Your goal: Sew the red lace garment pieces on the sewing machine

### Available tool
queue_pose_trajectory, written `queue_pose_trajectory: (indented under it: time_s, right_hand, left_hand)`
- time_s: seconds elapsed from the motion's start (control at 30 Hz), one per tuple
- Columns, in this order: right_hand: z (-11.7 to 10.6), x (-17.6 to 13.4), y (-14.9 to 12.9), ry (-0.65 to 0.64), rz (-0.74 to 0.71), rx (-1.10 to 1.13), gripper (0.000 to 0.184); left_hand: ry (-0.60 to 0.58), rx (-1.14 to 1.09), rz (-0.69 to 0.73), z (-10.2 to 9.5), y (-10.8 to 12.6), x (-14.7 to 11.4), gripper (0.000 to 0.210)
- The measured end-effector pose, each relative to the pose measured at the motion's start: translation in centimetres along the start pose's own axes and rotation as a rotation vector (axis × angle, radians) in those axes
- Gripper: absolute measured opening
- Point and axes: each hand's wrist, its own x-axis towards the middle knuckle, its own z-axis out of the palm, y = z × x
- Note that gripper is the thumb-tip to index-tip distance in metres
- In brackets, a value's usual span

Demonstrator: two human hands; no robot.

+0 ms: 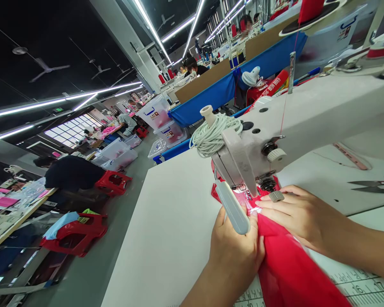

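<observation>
Red fabric (294,268) lies between my hands on the surface (156,234), its far end under the sewing machine (323,102) head. Long axis: from the head toward 5 o'clock. From my left hand (233,245) the cloth lies at 4 o'clock; from my right hand (304,215), about 7. Left: curled, seemingly pinching the cloth's edge; grey lever (233,209) partly hides it. Right: fingers extended, laid flat on top. Both fingertips near the head; which is nearer, cannot tell.

The fabric (288,260) is red, the sewing machine (326,102) white.
</observation>
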Motion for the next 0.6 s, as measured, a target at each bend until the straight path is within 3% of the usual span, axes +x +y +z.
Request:
queue_pose_trajectory:
  time_s: [0.23, 0.6]
  right_hand:
    - [-0.03, 0.04, 0.04, 0.004, 0.002, 0.004, 0.044]
    - [0.19, 0.07, 0.22, -0.031, 0.042, 0.013, 0.038]
  left_hand:
    - [0.099, 0.071, 0.02, 0.47, 0.35, -0.02, 0.029]
    - [0.059, 0.07, 0.065, 0.08, 0.25, 0.25, 0.03]
